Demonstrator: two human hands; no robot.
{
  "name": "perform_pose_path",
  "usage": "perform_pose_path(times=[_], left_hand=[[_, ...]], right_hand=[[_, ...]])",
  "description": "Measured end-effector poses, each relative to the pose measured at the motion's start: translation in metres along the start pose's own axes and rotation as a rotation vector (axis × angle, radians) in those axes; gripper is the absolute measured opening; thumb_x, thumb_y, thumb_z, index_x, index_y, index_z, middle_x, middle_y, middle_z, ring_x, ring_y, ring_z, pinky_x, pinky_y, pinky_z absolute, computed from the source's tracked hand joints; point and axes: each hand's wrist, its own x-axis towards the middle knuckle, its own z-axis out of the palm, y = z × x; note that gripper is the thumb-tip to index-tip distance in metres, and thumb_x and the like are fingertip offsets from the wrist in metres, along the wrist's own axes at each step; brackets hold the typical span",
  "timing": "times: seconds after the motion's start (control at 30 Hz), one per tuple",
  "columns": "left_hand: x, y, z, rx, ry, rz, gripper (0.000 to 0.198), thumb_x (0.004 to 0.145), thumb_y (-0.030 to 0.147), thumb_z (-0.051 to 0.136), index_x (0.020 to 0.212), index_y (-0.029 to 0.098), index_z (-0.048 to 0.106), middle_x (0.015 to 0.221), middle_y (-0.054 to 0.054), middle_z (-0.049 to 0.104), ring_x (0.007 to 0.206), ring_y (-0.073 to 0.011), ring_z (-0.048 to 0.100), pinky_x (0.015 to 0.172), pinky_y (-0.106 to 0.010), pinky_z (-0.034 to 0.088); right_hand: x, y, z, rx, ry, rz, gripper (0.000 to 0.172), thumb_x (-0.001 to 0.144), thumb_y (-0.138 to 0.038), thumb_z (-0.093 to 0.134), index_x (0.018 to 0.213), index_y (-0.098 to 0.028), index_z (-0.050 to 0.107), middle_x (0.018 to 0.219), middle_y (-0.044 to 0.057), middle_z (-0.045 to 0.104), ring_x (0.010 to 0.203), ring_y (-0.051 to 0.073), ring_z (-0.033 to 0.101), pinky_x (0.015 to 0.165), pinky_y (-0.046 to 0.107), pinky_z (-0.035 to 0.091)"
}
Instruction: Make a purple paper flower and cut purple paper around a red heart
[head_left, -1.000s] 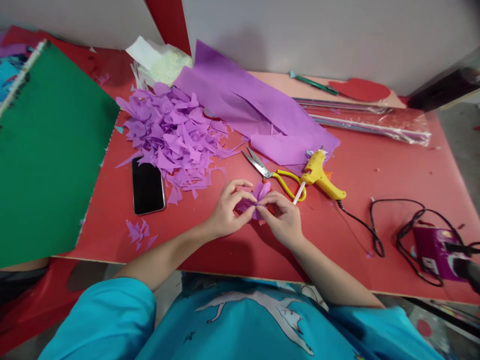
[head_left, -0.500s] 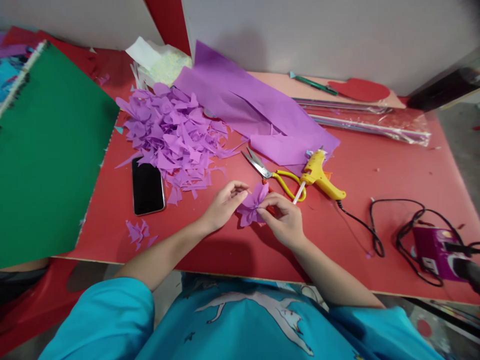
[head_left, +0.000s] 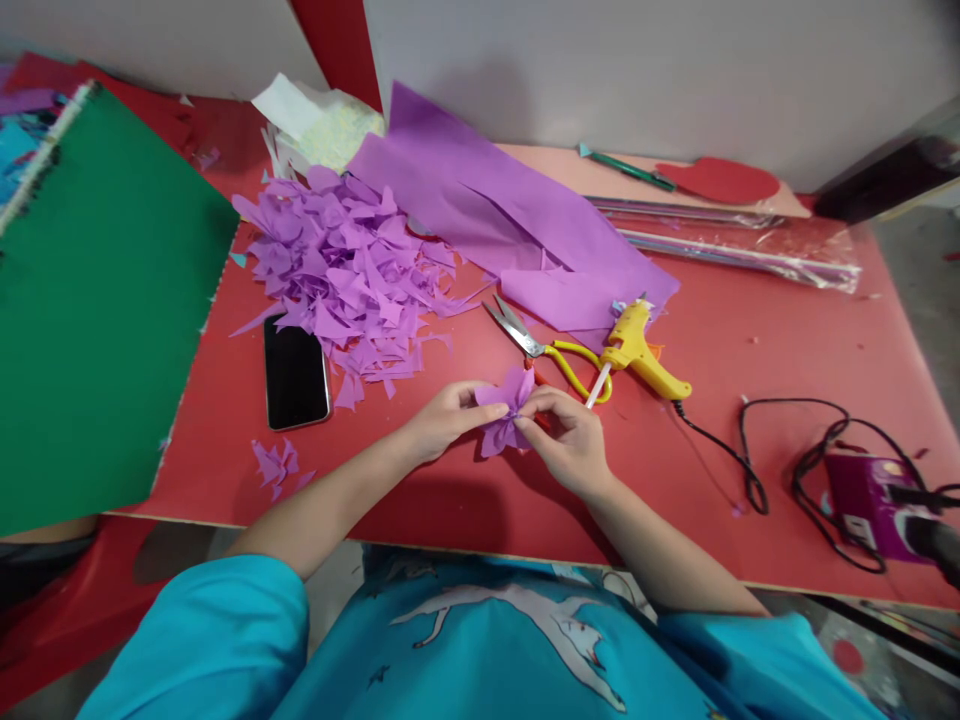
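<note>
A purple paper flower (head_left: 499,438) is held between my two hands above the red table. My left hand (head_left: 459,415) pinches it from the left, thumb lying on the petals near the centre. On the other side, my right hand (head_left: 566,437) grips a petal close to the middle with thumb and forefinger. Just beyond the flower lie scissors (head_left: 534,347) with yellow handles, blades parted. A yellow glue gun (head_left: 637,350) with a white glue stick in its back rests right of the scissors.
Purple paper scraps (head_left: 345,270) are heaped at the left, partly over a black phone (head_left: 296,375). Purple sheets (head_left: 480,200) lie behind. A green board (head_left: 112,310) covers the left edge. A black cord (head_left: 720,458) and a purple box (head_left: 870,505) occupy the right.
My left hand has moved slightly right, and its thumb has come down on the flower's petals. The right hand keeps its pinch in nearly the same place.
</note>
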Motion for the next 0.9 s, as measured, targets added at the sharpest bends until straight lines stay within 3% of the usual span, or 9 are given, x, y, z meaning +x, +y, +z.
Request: perform_pose_path(times=[0.27,0.53,0.6,0.77,0.9], left_hand=[[0.0,-0.003,0.0,0.0,0.007,-0.031,0.026,0.061,0.03,0.078,0.074,0.012,0.065,0.066,0.0,0.063,0.061,-0.0093,0.056,0.061,-0.021,0.044],[0.0,-0.007,-0.001,0.097,-0.013,0.038,0.025,0.067,0.032,0.072,0.079,0.014,0.06,0.073,-0.002,0.061,0.068,-0.0128,0.058,0.067,-0.025,0.046],[0.001,-0.009,-0.002,0.192,0.043,0.16,0.025,0.068,0.029,0.07,0.084,0.016,0.056,0.079,-0.002,0.058,0.074,-0.0142,0.058,0.07,-0.027,0.047],[-0.001,-0.009,-0.006,0.616,0.165,0.67,0.033,0.068,0.021,0.068,0.096,0.019,0.051,0.109,-0.008,0.05,0.104,-0.0197,0.051,0.089,-0.035,0.044],[-0.005,-0.005,-0.005,0.853,0.164,0.757,0.016,0.072,0.018,0.065,0.085,0.019,0.055,0.109,-0.009,0.049,0.11,-0.0208,0.048,0.094,-0.038,0.042]], right_hand=[[0.0,0.0,0.001,-0.019,-0.02,-0.022,0.007,0.079,-0.017,0.06,0.072,-0.02,0.058,0.07,0.001,0.059,0.066,0.014,0.057,0.063,0.029,0.048],[-0.001,-0.001,-0.001,-0.038,-0.03,-0.051,0.007,0.078,-0.015,0.059,0.074,-0.02,0.058,0.072,0.001,0.059,0.067,0.014,0.057,0.064,0.028,0.047],[-0.001,-0.001,0.0,-0.034,-0.024,-0.043,0.007,0.078,-0.014,0.059,0.073,-0.02,0.058,0.071,0.001,0.059,0.067,0.014,0.057,0.064,0.028,0.047],[0.0,-0.001,0.001,-0.012,-0.006,0.0,0.007,0.079,-0.017,0.058,0.073,-0.02,0.057,0.071,0.001,0.059,0.067,0.015,0.056,0.065,0.03,0.047],[0.001,0.0,0.003,-0.024,-0.004,0.004,0.006,0.079,-0.017,0.057,0.073,-0.02,0.057,0.07,0.001,0.058,0.066,0.014,0.055,0.064,0.029,0.046]])
